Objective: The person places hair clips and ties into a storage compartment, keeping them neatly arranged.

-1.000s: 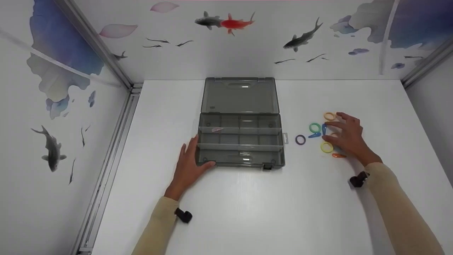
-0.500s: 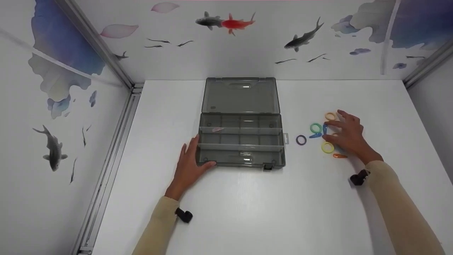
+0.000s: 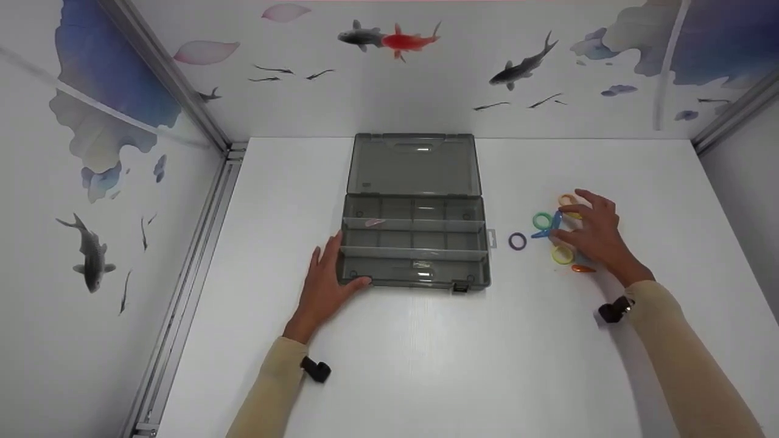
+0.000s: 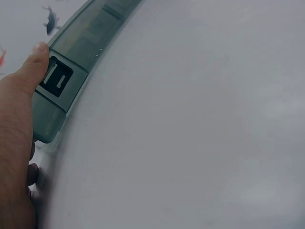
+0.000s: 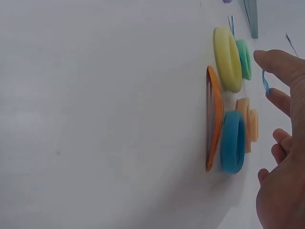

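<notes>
My right hand [image 3: 593, 228] pinches a blue hair clip [image 3: 557, 220] between thumb and index finger, close over the table; in the right wrist view the clip [image 5: 265, 82] shows as a thin blue strip. About it lie a green hair tie [image 3: 541, 221], a yellow one [image 3: 562, 254], a pale orange one [image 3: 567, 199], another blue clip [image 3: 540, 233] and an orange clip [image 3: 583, 268]. My left hand [image 3: 322, 289] rests against the front left corner of a grey see-through compartment box [image 3: 414, 267], its thumb along the front wall and index finger at the left side.
The box's lid [image 3: 414, 164] is folded back toward the rear wall. A pinkish sliver [image 3: 375, 222] shows at a divider. A purple hair tie [image 3: 517, 241] lies right of the box. In the right wrist view a blue hair tie [image 5: 232, 142] stands beside the orange clip.
My right hand has shifted slightly left, and the blue clip between its fingertips has tilted. The left hand and the box have stayed in place.
</notes>
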The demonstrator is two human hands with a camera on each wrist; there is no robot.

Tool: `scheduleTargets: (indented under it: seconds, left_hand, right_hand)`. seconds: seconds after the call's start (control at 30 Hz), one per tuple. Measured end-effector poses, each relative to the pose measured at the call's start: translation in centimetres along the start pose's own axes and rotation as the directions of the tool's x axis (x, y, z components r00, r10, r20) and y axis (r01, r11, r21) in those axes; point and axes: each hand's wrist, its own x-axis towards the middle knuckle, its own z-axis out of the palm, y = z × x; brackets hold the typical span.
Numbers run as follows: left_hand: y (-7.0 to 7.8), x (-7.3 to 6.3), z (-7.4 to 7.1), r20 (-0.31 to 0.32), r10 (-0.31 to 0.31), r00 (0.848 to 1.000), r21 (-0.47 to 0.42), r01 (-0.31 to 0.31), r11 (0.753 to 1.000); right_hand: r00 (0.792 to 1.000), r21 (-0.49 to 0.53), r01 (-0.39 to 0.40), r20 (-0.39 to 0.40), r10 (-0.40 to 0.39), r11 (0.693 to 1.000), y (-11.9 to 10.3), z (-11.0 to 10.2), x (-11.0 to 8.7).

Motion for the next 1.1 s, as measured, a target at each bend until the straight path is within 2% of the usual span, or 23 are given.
scheduleTargets:
  seconds: [0.3,0.63,0.87,1.1]
  left_hand:
    - [-0.1,0.1,-0.1,0.005,0.011,1.000,0.001,-0.011,1.000]
    - [-0.1,0.2,0.0,0.017,-0.020,1.000,-0.004,0.020,1.000]
    - [-0.2,0.2,0.1,0.012,-0.010,1.000,-0.002,0.010,1.000]
    - [-0.2,0.1,0.1,0.000,0.020,1.000,0.012,-0.020,1.000]
  right_hand:
    - [0.994,0.092,0.108,-0.041,-0.104,0.990,-1.9,1.1,-0.9]
    - [0.963,0.057,0.268,-0.032,-0.266,0.962,-3.9,2.4,-1.8]
    - [0.966,0.060,0.258,0.007,-0.259,0.964,-5.9,3.1,-1.9]
    - [0.951,0.074,0.306,0.020,-0.308,0.949,-7.1,3.9,-2.0]
